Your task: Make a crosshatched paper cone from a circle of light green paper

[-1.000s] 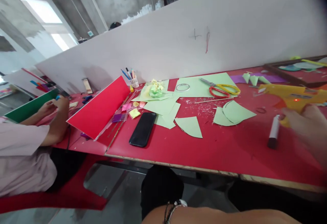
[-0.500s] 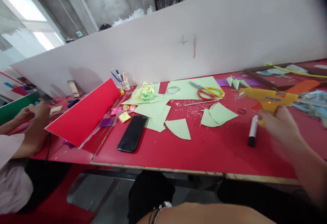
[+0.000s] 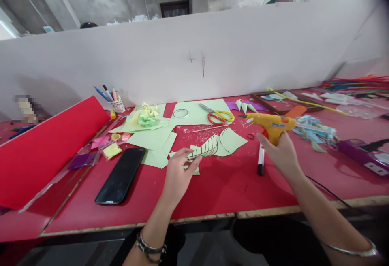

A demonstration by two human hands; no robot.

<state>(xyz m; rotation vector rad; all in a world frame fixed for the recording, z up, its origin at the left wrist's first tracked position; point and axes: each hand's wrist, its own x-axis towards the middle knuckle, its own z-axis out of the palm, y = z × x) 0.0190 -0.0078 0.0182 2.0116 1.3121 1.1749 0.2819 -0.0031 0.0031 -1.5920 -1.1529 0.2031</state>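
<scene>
Between the thumb and fingers of my left hand (image 3: pixel 179 173) is a pale green paper cone (image 3: pixel 206 147) with dark lines drawn on it. My right hand (image 3: pixel 282 154) grips a yellow hot glue gun (image 3: pixel 270 123), its nozzle pointing left and a small red light lit on its body. A black-and-white marker (image 3: pixel 260 160) lies just below the glue gun. Cut green paper pieces (image 3: pixel 235 141) rest beyond the cone. Further back, scissors with red and yellow handles (image 3: pixel 217 114) lie on a green sheet (image 3: pixel 194 106).
At left are a black phone (image 3: pixel 121 175), a red board (image 3: pixel 54 148) and a cup of pens (image 3: pixel 117 105). A purple power strip (image 3: pixel 363 156) and blue tassels (image 3: pixel 316 130) are at right. Small green cones (image 3: pixel 244 106) lie near a white partition (image 3: pixel 136 61).
My left hand has come up over the table and now holds the lined paper cone. The view has swung right; my right hand still holds the glue gun.
</scene>
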